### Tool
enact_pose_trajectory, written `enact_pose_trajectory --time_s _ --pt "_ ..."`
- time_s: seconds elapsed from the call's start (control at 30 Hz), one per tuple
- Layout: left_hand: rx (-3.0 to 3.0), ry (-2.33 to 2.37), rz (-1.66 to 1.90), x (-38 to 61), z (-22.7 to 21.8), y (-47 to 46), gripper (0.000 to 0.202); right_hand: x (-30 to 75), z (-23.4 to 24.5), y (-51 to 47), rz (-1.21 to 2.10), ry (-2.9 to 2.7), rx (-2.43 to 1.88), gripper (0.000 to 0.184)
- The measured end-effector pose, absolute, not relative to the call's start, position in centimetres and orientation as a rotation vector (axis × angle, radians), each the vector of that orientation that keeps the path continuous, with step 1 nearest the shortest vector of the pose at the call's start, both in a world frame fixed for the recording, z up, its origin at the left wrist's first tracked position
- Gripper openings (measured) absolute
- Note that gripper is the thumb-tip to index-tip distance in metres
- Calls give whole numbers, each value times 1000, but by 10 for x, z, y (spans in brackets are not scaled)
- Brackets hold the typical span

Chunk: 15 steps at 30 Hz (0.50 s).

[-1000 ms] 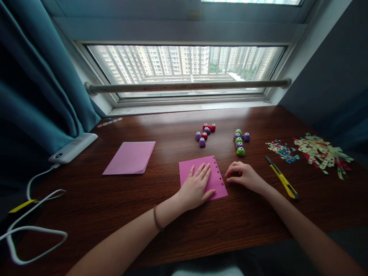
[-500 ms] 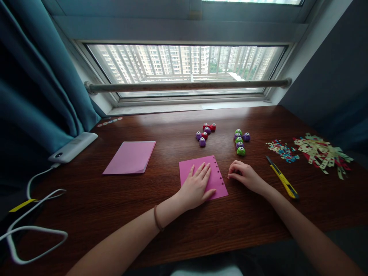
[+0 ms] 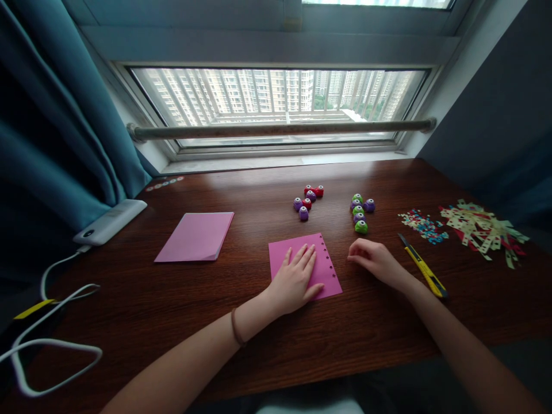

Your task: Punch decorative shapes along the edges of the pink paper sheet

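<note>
A pink paper sheet (image 3: 330, 275) lies flat on the dark wooden tabletop (image 3: 259, 339), near its front edge. It is roughly square, with a row of small punched holes along its right edge. The left hand (image 3: 295, 282) rests palm down on the sheet's middle, fingers spread, its grip released. The right hand (image 3: 375, 259) rests on the wood just right of the sheet and does not touch it. Its fingers are loosely curled, its grip grasping nothing.

Behind the sheet sit two clusters of small craft punches, one red and purple (image 3: 307, 201), the other green and purple (image 3: 360, 211). I count six in each, though they are packed tight. Right of the sheet, past the right hand, lies one yellow utility knife (image 3: 422, 265). Farther right are one scatter of confetti (image 3: 425, 225) and one heap of cut paper strips (image 3: 483, 230). Left of the sheet, well apart, lies a second pink sheet (image 3: 196, 236). Beyond that is one white device (image 3: 110, 221) with a cable (image 3: 56, 345). Nothing lies between either hand and the sheet.
</note>
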<state>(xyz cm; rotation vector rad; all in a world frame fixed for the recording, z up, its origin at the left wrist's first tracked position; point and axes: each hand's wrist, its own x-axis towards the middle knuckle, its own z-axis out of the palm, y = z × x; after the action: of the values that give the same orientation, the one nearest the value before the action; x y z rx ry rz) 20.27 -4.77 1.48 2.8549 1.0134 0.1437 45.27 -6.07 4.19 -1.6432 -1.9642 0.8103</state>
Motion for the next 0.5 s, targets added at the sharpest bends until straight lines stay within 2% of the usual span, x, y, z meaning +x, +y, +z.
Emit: enact_pose_trajectory --time_s 0.1,0.2,0.33,0.4,0.5 --pt "2854 1016 149 202 14 -48 69 481 54 -58 545 -1780 -1847 18" --pt "2850 1019 158 202 13 -48 69 521 62 -57 89 -1664 -2030 13" --pt "2844 1017 171 202 14 -48 67 565 70 -59 -503 -1566 -2181 26" --pt "2842 1014 174 201 15 -49 65 576 74 -59 -642 -1541 -2148 30" --pt "2834 1008 175 201 17 -49 61 579 81 -57 -730 -1492 -2062 25"
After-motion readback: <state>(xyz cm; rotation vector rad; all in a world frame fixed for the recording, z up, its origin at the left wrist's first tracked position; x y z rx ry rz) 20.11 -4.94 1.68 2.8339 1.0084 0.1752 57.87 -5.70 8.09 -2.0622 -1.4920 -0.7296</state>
